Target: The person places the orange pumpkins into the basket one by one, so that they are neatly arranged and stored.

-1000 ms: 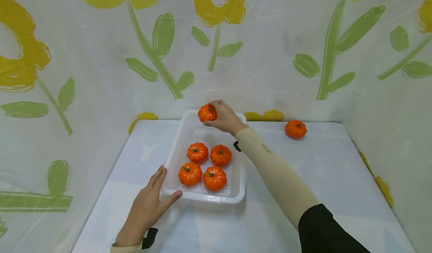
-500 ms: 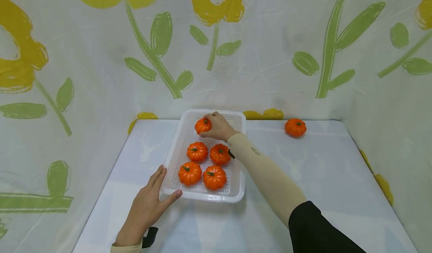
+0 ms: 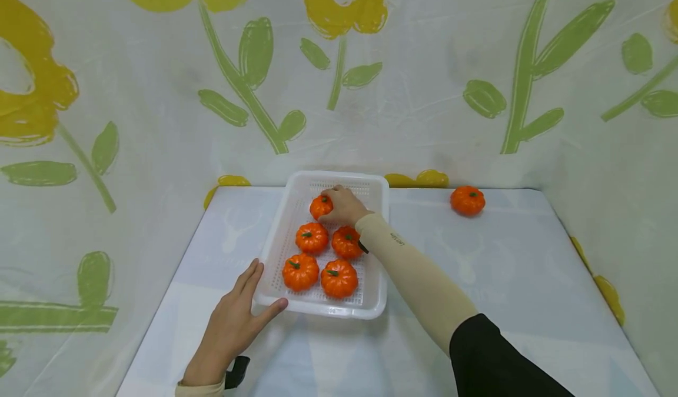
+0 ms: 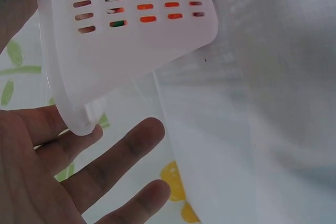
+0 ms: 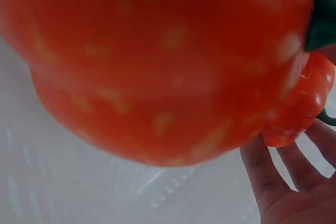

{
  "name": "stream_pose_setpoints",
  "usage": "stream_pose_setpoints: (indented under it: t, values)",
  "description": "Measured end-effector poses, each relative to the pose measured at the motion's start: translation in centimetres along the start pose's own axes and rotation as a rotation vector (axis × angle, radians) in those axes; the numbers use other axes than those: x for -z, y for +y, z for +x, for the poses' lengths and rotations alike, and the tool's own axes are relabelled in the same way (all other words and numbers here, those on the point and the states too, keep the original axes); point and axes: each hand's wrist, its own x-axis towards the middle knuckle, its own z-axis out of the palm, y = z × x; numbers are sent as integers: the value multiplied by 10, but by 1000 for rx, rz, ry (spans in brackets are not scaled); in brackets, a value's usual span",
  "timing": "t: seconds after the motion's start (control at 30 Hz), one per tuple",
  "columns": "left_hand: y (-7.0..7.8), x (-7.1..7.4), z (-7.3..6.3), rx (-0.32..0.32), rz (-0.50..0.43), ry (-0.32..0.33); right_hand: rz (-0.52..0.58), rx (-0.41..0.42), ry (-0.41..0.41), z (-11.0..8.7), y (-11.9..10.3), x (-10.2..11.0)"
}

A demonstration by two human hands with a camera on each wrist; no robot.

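Note:
A white perforated plastic basket (image 3: 378, 303) stands on the table, holding several small orange toy pumpkins with green stems. Near its back, my right hand (image 3: 345, 207) grips one toy pumpkin (image 3: 320, 207), thumb on the near side and fingers on the far side. The right wrist view has that held pumpkin (image 5: 299, 109) at the fingers, and another pumpkin (image 5: 157, 66) fills the foreground. At the basket's front left corner, my left hand (image 3: 233, 320) rests against the rim with fingers and thumb spread and mostly straight. From the left wrist, the basket wall (image 4: 131, 56) appears beside those fingers.
One more toy pumpkin (image 3: 468, 201) sits on the table at the back right, outside the basket. The white table (image 3: 450, 256) is bordered by a flower-printed curtain (image 3: 413, 109) behind and at both sides.
My right hand has lowered the toy pumpkin from above the basket's back rim down and nearer, into the basket behind the other pumpkins. The left hand has stayed in place.

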Motion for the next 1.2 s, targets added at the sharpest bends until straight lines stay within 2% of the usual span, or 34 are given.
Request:
stream_pose_setpoints:
  t: [0.37,0.83,1.2]
  values:
    - [0,0,2,-7,0,-3,43,14,-62,4,3,-3]
    - [1,1,2,1,14,-10,-43,-22,-70,1,0,-4]
    - [1,0,1,8,8,-9,-67,-31,-80,2,-1,-1]
